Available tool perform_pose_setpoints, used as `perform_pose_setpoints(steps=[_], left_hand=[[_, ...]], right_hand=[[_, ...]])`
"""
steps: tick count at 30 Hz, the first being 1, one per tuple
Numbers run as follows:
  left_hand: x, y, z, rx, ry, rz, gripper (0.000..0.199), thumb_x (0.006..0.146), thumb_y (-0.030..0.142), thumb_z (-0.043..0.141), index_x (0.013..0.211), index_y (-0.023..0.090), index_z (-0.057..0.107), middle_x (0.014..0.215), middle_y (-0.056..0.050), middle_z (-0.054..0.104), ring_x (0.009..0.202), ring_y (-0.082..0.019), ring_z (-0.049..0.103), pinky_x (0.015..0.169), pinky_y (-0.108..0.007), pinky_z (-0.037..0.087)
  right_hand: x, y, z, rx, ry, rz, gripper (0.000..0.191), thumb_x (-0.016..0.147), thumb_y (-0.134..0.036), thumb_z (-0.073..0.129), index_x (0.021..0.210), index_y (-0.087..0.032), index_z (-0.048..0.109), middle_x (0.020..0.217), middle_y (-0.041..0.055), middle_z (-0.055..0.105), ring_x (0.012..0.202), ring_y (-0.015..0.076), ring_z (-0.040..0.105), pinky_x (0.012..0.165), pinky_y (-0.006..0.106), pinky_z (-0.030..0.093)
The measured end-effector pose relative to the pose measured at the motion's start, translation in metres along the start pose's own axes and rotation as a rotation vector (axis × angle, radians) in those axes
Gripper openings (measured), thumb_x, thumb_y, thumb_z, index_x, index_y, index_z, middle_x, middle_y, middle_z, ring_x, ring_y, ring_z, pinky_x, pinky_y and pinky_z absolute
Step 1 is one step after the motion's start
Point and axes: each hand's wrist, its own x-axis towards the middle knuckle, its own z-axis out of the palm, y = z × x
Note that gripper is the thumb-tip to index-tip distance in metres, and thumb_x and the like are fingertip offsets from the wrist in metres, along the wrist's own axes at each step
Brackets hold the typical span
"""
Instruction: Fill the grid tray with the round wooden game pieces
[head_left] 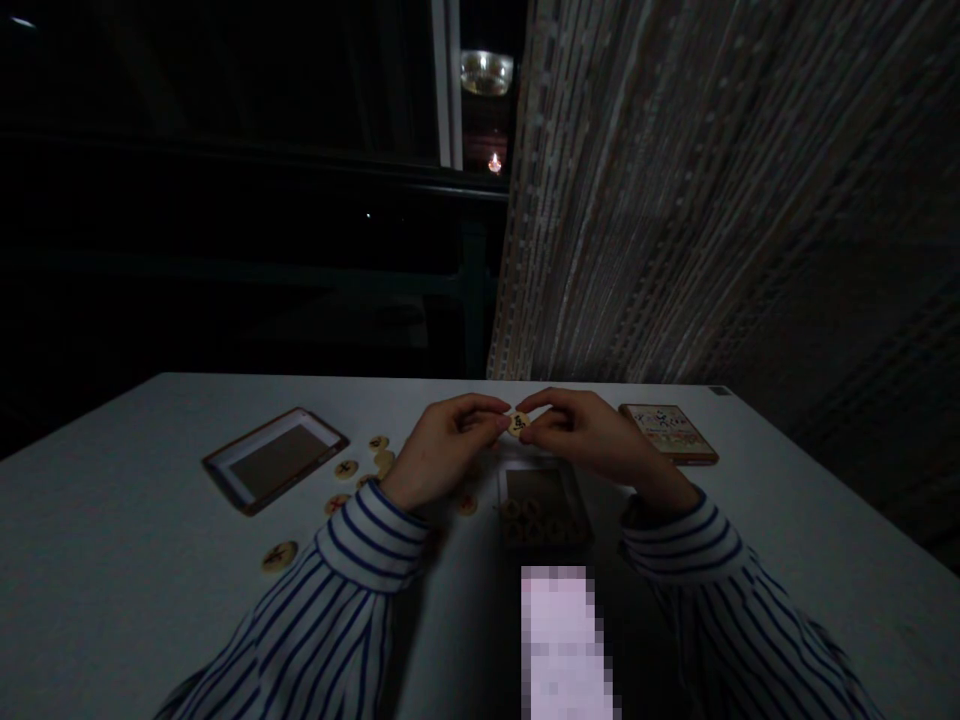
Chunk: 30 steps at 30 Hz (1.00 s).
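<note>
Between my two hands, above the table, is a round Chinese chess piece (pixel 518 424) with a dark character on its face. The thumb and fingers of my left hand (pixel 453 440) pinch its left edge. My right hand (pixel 589 432) grips the opposite edge with fingertips and thumb. Below the hands stands an open box (pixel 546 484) in shadow, with several chess pieces (pixel 531 528) in its near part. More loose chess pieces (pixel 346 469) lie left of my left hand, some partly hidden by the hand and sleeve.
On the left of the white table (pixel 127 560) lies a box tray or lid (pixel 279 460) with a brown rim. A printed box cover (pixel 670 433) is at the right. A blurred pale rectangle (pixel 562 640) shows at the near edge. A string curtain (pixel 622 190) hangs behind the table.
</note>
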Motion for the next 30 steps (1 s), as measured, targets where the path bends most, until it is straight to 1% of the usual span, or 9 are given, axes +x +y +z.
perform_pose_setpoints(steps=[3,5,9,14,16,19,23,26,30], left_hand=[[-0.0003,0.0006,0.0001,0.047,0.001,0.003,0.026,0.073,0.035,0.059,0.088,0.014,0.063,0.073,-0.002,0.065,0.062,-0.011,0.058,0.056,-0.022,0.045],[-0.0008,0.0014,0.0001,0.074,0.0,0.001,0.025,0.074,0.035,0.058,0.086,0.014,0.064,0.074,-0.003,0.066,0.062,-0.011,0.057,0.056,-0.022,0.044],[-0.0015,0.0027,0.0005,0.104,-0.017,0.004,0.026,0.074,0.036,0.058,0.086,0.014,0.065,0.073,-0.003,0.066,0.062,-0.012,0.058,0.056,-0.023,0.044],[-0.001,0.0016,0.0019,0.024,-0.054,-0.036,0.026,0.072,0.032,0.061,0.09,0.014,0.064,0.081,-0.004,0.068,0.071,-0.014,0.061,0.063,-0.024,0.047],[-0.0009,0.0017,0.0023,0.022,-0.038,-0.05,0.027,0.071,0.031,0.061,0.091,0.014,0.064,0.08,-0.004,0.068,0.071,-0.014,0.061,0.063,-0.024,0.047],[-0.0011,0.0027,0.0025,0.044,-0.011,-0.064,0.026,0.071,0.031,0.061,0.09,0.013,0.064,0.077,-0.004,0.068,0.067,-0.013,0.059,0.059,-0.023,0.045],[-0.0015,0.0028,0.0018,0.033,-0.018,-0.06,0.027,0.071,0.031,0.06,0.09,0.013,0.065,0.075,-0.004,0.067,0.062,-0.011,0.057,0.055,-0.022,0.044],[-0.0012,0.0021,0.0017,0.045,-0.008,-0.063,0.028,0.071,0.033,0.06,0.09,0.014,0.065,0.074,-0.003,0.067,0.062,-0.011,0.057,0.055,-0.022,0.043],[-0.0003,0.0015,0.0031,0.042,0.008,-0.102,0.029,0.067,0.034,0.064,0.086,0.012,0.064,0.069,-0.003,0.065,0.059,-0.011,0.056,0.052,-0.021,0.042]], right_hand=[[-0.0002,0.0004,0.0006,-0.003,-0.009,0.009,0.029,0.073,-0.032,0.056,0.097,-0.014,0.056,0.062,-0.0011,0.062,0.05,0.0072,0.05,0.043,0.017,0.032],[-0.0003,0.0004,0.0007,-0.002,-0.006,0.012,0.028,0.074,-0.032,0.055,0.096,-0.014,0.056,0.065,0.0003,0.063,0.051,0.0075,0.051,0.043,0.017,0.031],[-0.0004,0.0003,0.0006,-0.02,0.003,0.011,0.026,0.076,-0.035,0.054,0.092,-0.014,0.056,0.069,0.0031,0.066,0.057,0.0104,0.057,0.045,0.018,0.035],[0.0005,0.0006,0.0002,-0.064,0.002,0.008,0.026,0.079,-0.037,0.051,0.092,-0.016,0.056,0.072,0.0042,0.067,0.063,0.0131,0.061,0.051,0.021,0.041],[0.0009,0.0003,-0.0002,-0.069,-0.001,0.002,0.024,0.08,-0.036,0.049,0.092,-0.016,0.057,0.073,0.0043,0.067,0.063,0.0129,0.061,0.053,0.021,0.043],[0.001,-0.0003,-0.001,-0.064,0.004,-0.02,0.023,0.082,-0.033,0.046,0.092,-0.016,0.058,0.074,0.0044,0.067,0.065,0.0127,0.061,0.057,0.022,0.044],[-0.0006,0.0007,-0.0018,-0.08,-0.015,-0.074,0.025,0.079,-0.03,0.049,0.097,-0.015,0.058,0.077,0.0035,0.067,0.072,0.0133,0.061,0.062,0.023,0.045],[-0.0019,0.0019,-0.0016,-0.137,-0.002,-0.107,0.027,0.077,-0.026,0.052,0.101,-0.016,0.057,0.075,0.0008,0.066,0.07,0.012,0.06,0.063,0.022,0.044],[-0.0023,0.0017,-0.001,-0.171,-0.005,-0.109,0.025,0.076,-0.024,0.053,0.099,-0.016,0.058,0.074,-0.0002,0.065,0.068,0.0109,0.06,0.061,0.021,0.043]])
